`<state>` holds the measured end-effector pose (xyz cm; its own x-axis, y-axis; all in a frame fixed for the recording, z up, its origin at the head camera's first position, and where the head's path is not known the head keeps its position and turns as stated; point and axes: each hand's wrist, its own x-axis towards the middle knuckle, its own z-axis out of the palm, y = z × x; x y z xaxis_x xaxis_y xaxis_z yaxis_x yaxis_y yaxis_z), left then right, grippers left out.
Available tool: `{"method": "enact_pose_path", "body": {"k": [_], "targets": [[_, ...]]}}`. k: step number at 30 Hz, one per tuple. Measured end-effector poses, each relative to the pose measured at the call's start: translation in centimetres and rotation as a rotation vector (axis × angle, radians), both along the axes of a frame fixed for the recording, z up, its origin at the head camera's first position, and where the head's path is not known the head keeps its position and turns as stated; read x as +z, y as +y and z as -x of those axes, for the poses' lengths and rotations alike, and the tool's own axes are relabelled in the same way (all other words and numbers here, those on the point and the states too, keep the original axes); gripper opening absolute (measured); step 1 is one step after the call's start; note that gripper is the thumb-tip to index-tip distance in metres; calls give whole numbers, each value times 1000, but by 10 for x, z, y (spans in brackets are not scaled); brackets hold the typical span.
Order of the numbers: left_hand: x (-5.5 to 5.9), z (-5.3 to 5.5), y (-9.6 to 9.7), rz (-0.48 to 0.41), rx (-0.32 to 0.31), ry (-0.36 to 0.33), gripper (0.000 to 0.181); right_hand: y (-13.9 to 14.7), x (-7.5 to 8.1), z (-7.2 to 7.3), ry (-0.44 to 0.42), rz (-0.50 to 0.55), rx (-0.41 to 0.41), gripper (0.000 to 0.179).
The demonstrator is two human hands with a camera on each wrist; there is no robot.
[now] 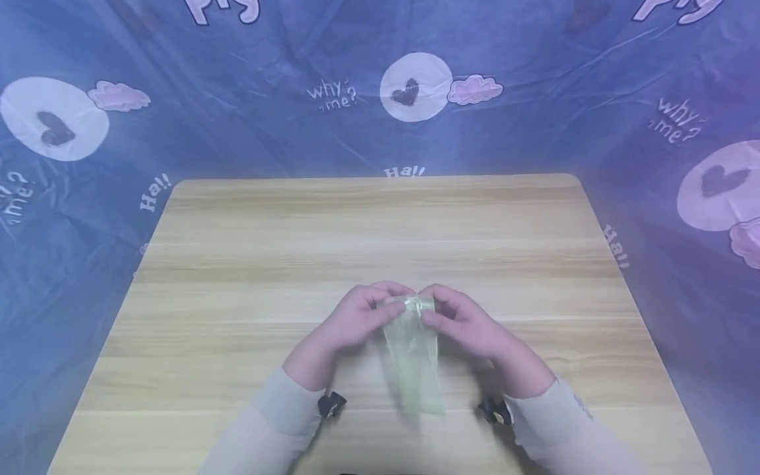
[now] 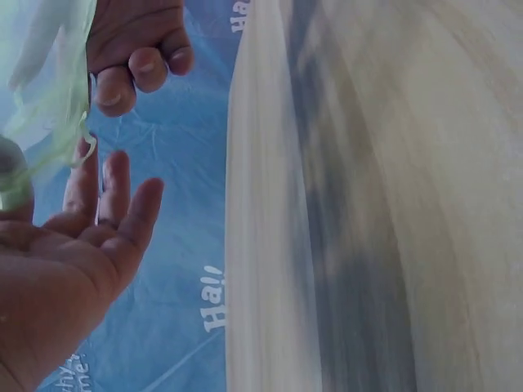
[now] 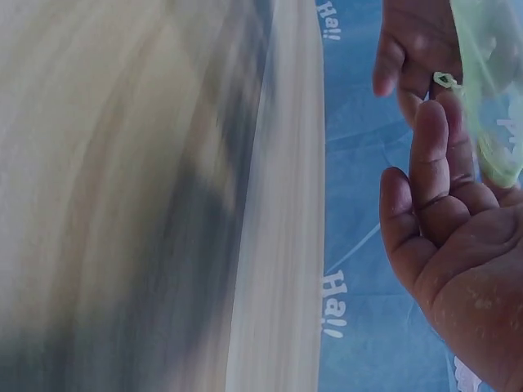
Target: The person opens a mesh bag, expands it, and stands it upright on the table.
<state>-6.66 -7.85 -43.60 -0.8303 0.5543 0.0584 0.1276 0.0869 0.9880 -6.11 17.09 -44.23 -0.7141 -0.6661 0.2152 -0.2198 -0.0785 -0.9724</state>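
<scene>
A sheer pale green bag [image 1: 412, 369] hangs lengthwise between the two hands, its lower end toward the person. At its top left edge my left hand [image 1: 365, 315] pinches the material between thumb and fingers. Opposite it, my right hand [image 1: 466, 324] pinches the top right edge, and the fingertips of both hands nearly meet behind the bag. A small loop of the bag's green material shows at the edge in the left wrist view, beside the left fingers [image 2: 118, 188]. From the right wrist, the outer right fingers [image 3: 429, 147] appear extended beneath the bag [image 3: 494, 98].
Under the hands is a light wood-grain table [image 1: 368, 224] with rounded far corners. A blue cloth [image 1: 267, 119] printed with white words, hearts and pink clouds surrounds it at the back and sides. Dark wrist devices [image 1: 331, 404] sit at both sleeve cuffs.
</scene>
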Motion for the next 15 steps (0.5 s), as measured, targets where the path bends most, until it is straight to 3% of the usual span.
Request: {"method": "enact_pose_path", "body": {"k": [4,9,12,15], "targets": [[1,1,-1,-4,101,-48,33,0,-1,-4,-29,-16,-33,35],[2,2,-3,-13,158,-85,30,-1,0,-8,-35,-58,-76,42],[1,4,-5,-8,168,-79,28,0,3,-9,6,-56,-89,48],[1,5,-8,21,212,-91,29,3,8,-12,101,-26,-78,53]]}}
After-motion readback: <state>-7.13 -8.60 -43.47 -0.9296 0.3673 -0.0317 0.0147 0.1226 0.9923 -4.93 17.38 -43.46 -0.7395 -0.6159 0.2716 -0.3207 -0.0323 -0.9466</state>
